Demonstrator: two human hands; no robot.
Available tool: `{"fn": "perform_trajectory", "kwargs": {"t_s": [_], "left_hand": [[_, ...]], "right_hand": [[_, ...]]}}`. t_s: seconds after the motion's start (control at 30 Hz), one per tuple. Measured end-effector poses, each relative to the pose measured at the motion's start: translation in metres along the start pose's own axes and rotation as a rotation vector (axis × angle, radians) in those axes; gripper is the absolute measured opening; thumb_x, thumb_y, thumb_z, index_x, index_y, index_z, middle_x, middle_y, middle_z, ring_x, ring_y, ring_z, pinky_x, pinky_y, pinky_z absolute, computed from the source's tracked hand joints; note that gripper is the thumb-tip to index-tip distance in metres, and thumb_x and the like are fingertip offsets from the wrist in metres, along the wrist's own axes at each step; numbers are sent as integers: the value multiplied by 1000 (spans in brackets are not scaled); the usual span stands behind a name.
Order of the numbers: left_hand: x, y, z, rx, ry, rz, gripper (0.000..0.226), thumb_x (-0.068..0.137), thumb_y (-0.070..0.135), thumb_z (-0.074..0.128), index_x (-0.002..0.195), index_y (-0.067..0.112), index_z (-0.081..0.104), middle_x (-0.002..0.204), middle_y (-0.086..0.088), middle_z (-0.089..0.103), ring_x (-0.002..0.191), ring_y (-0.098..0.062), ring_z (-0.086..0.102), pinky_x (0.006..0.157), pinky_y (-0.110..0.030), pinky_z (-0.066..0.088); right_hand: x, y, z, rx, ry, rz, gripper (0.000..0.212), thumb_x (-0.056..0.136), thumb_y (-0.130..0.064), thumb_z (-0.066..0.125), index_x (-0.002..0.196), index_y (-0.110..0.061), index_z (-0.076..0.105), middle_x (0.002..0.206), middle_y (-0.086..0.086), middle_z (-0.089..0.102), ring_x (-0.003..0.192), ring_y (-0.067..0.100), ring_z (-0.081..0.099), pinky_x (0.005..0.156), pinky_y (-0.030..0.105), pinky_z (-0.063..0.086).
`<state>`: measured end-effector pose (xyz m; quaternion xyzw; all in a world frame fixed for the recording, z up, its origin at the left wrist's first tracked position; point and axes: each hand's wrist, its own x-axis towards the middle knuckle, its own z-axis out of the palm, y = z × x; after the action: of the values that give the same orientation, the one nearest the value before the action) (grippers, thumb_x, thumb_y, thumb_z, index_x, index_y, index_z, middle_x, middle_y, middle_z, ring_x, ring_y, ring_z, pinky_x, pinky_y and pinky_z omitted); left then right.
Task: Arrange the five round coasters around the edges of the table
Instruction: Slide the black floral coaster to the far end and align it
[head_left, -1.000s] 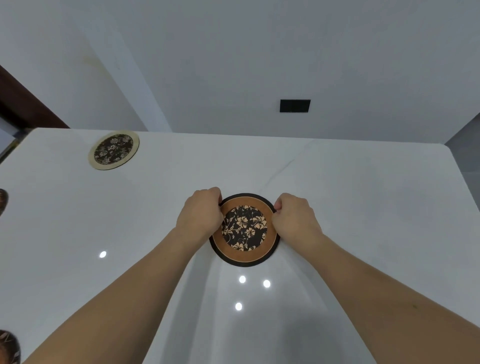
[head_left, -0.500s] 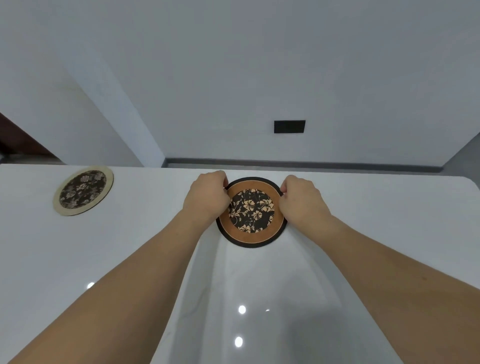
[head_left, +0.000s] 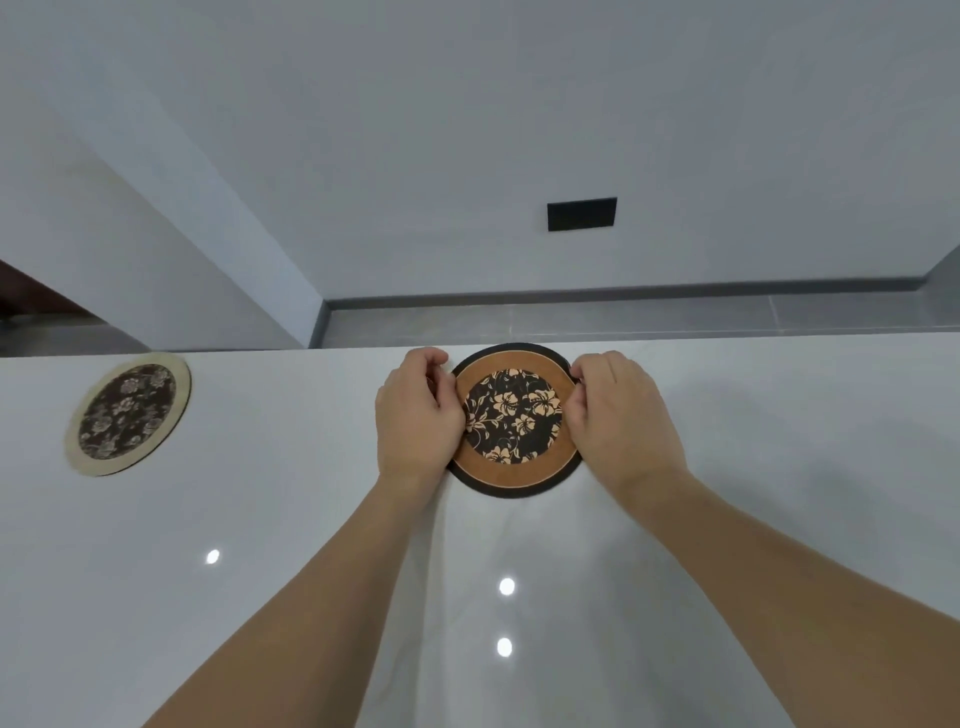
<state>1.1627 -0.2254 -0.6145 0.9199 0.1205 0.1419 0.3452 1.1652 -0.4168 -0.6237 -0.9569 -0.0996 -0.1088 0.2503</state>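
Worktop (head_left: 779, 519): a glossy white slab with rounded lamp reflections is stretching under both forearms; its far edge is now sitting just beyond the knuckles, where a second ago a broad strip of white lay past them.
Change: the brown-rimmed coaster has been travelling away from the person, from mid-surface out to the far edge; its black outer rim is now meeting that edge, possibly overhanging it slightly.
Meaning: this coaster is arriving at an edge position, so letting go looks like the step in hand.
Cream-rimmed coaster (head_left: 128, 414): a flat disc with a pale border and a dark floral centre is lying well off to the left of the left hand, also close to the far edge.
Brown-rimmed coaster (head_left: 514, 421): a thin, stiff-looking round with a black outer ring, a tan band and a black middle printed with beige flowers is sitting between the hands.
Left hand (head_left: 418, 421): curled fingers are pinching the coaster's left rim.
Right hand (head_left: 621, 421): curled fingers are pinching its right rim.
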Motion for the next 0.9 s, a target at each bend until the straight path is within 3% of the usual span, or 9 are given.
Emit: {"fn": "perform_trajectory", "kwargs": {"t_s": [0.4,0.67,0.9], "left_hand": [[3,-1,1,24,1,-28,20,95,20,53,113,16,60,97,1,68,91,-19,61,87,-45,51],[4,1,1,66,-2,-17,19,94,20,54,110,17,65,101,2,69,92,-16,61,88,-41,52],[7,-3,4,186,-27,45,20,94,19,51,105,16,68,104,-1,67,95,-16,57,87,-36,49]], "right_hand": [[2,4,5,-28,32,14,17,86,-14,46,93,-7,60,84,10,61,75,28,56,71,39,47],[3,4,5,-38,30,44,6,87,-11,52,89,-8,57,83,9,60,74,27,53,72,39,44],[4,4,6,-158,70,86,25,85,-22,43,97,-10,62,91,8,58,85,29,52,76,41,45]]}}
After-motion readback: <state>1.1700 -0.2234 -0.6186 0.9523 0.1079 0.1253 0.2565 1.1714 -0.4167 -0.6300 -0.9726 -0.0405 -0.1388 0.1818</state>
